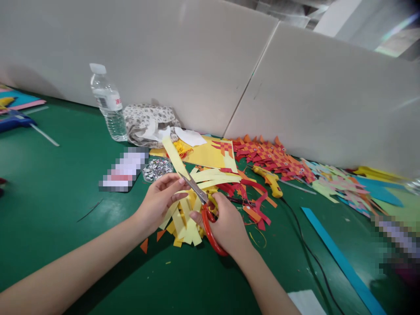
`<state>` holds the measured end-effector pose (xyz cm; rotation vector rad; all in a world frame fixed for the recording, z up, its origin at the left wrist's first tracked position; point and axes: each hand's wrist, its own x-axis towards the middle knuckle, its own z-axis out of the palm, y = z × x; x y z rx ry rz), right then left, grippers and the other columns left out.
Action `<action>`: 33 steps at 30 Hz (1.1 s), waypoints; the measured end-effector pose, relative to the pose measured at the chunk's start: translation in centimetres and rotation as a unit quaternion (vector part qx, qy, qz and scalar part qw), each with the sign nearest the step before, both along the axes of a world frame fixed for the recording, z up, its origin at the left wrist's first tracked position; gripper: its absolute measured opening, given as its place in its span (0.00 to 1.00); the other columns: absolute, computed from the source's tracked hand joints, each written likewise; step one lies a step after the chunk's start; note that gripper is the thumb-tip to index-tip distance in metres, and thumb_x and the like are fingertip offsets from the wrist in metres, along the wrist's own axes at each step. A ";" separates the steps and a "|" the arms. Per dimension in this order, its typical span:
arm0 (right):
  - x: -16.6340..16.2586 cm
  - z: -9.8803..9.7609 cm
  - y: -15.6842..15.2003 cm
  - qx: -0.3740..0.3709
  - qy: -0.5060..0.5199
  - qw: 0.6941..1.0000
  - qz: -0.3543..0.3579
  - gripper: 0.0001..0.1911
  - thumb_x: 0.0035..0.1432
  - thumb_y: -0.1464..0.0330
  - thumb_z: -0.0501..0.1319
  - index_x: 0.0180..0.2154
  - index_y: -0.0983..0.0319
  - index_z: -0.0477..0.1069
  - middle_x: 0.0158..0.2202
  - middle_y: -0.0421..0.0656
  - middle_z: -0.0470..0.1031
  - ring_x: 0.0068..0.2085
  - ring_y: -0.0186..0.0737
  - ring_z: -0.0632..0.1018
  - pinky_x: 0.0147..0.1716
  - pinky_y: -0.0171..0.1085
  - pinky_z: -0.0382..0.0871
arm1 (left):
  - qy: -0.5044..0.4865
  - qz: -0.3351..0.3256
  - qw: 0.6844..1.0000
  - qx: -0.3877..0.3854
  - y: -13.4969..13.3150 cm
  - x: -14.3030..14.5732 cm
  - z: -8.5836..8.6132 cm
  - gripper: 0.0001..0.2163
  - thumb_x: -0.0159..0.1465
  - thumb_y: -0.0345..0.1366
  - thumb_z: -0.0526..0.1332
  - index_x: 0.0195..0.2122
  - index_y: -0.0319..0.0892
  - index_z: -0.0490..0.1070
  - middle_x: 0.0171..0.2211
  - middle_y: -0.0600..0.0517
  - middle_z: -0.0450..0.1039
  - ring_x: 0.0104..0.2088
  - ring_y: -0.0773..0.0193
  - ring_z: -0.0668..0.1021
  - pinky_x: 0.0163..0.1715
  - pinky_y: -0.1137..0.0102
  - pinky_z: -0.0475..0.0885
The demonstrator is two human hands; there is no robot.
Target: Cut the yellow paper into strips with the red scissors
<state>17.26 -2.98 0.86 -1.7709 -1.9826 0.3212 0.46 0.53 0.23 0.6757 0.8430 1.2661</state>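
My left hand [164, 197] pinches a pale yellow paper strip [174, 156] that rises up and away from the fingers. In my right hand [226, 223] is a pair of scissors [210, 229] with red handles. Their metal blades point up and left, and the tips reach the strip at my left fingertips. Below and behind both hands lies a loose pile of yellow paper strips [188, 223]. Whether the blades are cutting into the paper I cannot tell.
A water bottle [108, 105] and a patterned cloth pouch [151, 120] stand by the grey partition. Googly eyes [157, 169] fill a small container. Woven red-orange paper pieces [269, 155], a yellow glue gun [271, 180] with its cord, and a blue strip [341, 258] lie right.
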 end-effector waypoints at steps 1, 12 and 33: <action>0.0 0.0 0.0 0.006 -0.001 1.000 0.000 0.19 0.47 0.53 0.60 0.26 0.58 0.54 0.25 0.37 0.65 0.25 0.35 0.67 0.23 0.32 0.56 | 0.004 0.000 1.000 0.000 0.0 0.0 0.0 0.07 0.51 0.35 0.68 0.27 0.42 0.72 0.29 0.57 0.74 0.31 0.71 0.77 0.32 0.77 0.73; -0.3 0.1 -0.1 -0.011 -0.001 1.000 -0.012 0.19 0.47 0.54 0.59 0.26 0.58 0.53 0.26 0.37 0.64 0.26 0.36 0.67 0.24 0.33 0.57 | 0.007 -0.009 1.000 0.006 -0.2 0.1 -0.1 0.05 0.52 0.34 0.67 0.27 0.42 0.72 0.28 0.56 0.74 0.31 0.70 0.77 0.32 0.77 0.73; -0.4 0.0 -0.1 -0.030 0.027 0.999 -0.013 0.18 0.46 0.55 0.60 0.26 0.58 0.53 0.26 0.36 0.63 0.26 0.35 0.66 0.25 0.32 0.56 | 0.007 -0.022 1.000 0.016 -0.3 0.1 -0.3 0.04 0.53 0.34 0.67 0.27 0.41 0.73 0.25 0.55 0.76 0.28 0.72 0.77 0.31 0.79 0.73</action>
